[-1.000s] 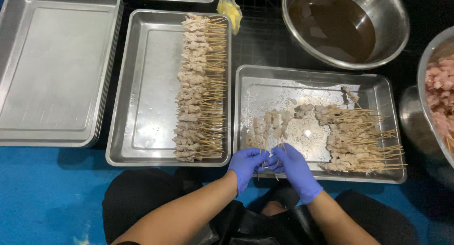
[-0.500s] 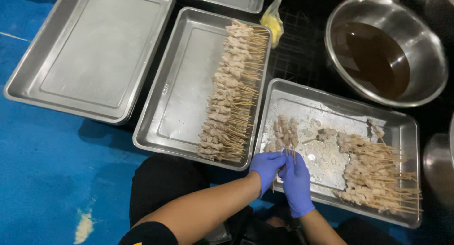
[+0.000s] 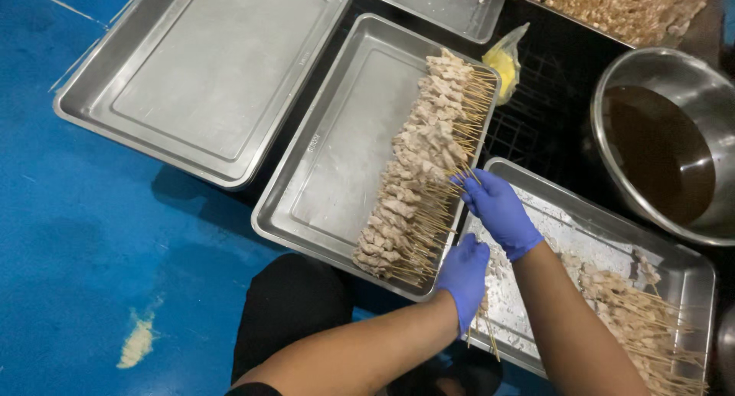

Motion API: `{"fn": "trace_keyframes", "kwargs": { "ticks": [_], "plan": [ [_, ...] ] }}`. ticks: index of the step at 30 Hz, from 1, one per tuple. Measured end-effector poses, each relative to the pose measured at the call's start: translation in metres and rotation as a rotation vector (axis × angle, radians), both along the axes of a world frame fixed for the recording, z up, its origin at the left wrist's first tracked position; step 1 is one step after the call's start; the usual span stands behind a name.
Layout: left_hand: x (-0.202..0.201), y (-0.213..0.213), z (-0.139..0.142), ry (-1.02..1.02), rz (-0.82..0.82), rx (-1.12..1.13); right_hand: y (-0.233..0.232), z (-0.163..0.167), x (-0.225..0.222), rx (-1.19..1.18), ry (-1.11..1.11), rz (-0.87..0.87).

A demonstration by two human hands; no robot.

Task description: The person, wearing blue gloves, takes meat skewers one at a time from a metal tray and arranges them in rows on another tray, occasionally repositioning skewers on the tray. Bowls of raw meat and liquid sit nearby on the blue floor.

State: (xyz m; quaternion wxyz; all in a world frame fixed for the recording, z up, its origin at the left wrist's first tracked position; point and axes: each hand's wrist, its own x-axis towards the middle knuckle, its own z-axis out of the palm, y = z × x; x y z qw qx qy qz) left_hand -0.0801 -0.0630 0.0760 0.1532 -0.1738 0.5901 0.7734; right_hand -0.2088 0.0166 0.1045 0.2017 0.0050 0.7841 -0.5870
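Observation:
My left hand point(image 3: 463, 277), in a blue glove, is closed around a few thin wooden skewers whose sticks poke out below it, over the near-left corner of the right steel tray point(image 3: 566, 212). My right hand point(image 3: 498, 208), also gloved, reaches left and pinches a stick end at the edge of the row of raw meat skewers point(image 3: 417, 166). That row lies along the right side of the middle steel tray point(image 3: 337, 159). More meat skewers point(image 3: 635, 319) lie heaped in the right tray, which is dusted with white crumbs.
A large bare steel tray point(image 3: 199, 74) lies at the left on the blue floor point(image 3: 76, 250). A steel bowl of brown liquid point(image 3: 662, 147) stands at the right, a tray of coated skewers point(image 3: 628, 6) at the top right, and a yellow bag point(image 3: 505, 59) on a black grid.
The view has swung left and closer. My hands, together over the right tray before, have parted: the right one has moved up to the skewer row in the middle tray.

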Motion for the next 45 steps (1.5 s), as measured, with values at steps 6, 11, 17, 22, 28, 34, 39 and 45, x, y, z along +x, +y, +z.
{"fn": "trace_keyframes", "kwargs": {
  "ticks": [6,11,17,22,28,34,39,45],
  "plan": [
    [0.035,0.012,-0.003,-0.247,-0.244,0.121,-0.001,-0.013,-0.038,0.183,-0.143,0.261],
    [0.042,0.023,-0.013,-0.192,-0.294,0.126,0.001,-0.022,-0.041,0.326,-0.181,0.365],
    [0.042,0.027,-0.02,-0.214,-0.343,0.151,-0.003,-0.003,-0.033,0.445,-0.167,0.369],
    [0.043,0.027,-0.019,-0.172,-0.382,0.117,-0.016,0.024,-0.023,0.494,-0.177,0.319],
    [0.047,0.031,-0.025,-0.173,-0.392,0.149,-0.02,0.036,-0.013,0.608,0.064,0.134],
    [0.066,0.042,-0.039,-0.131,-0.4,0.162,-0.006,0.025,-0.007,0.593,0.301,0.118],
    [0.084,0.042,-0.048,-0.074,-0.473,0.134,0.019,0.016,0.014,0.53,0.321,-0.061],
    [0.105,0.017,-0.047,-0.154,-0.627,-0.117,0.083,-0.008,0.106,0.739,0.158,-0.028]
  ]
}}
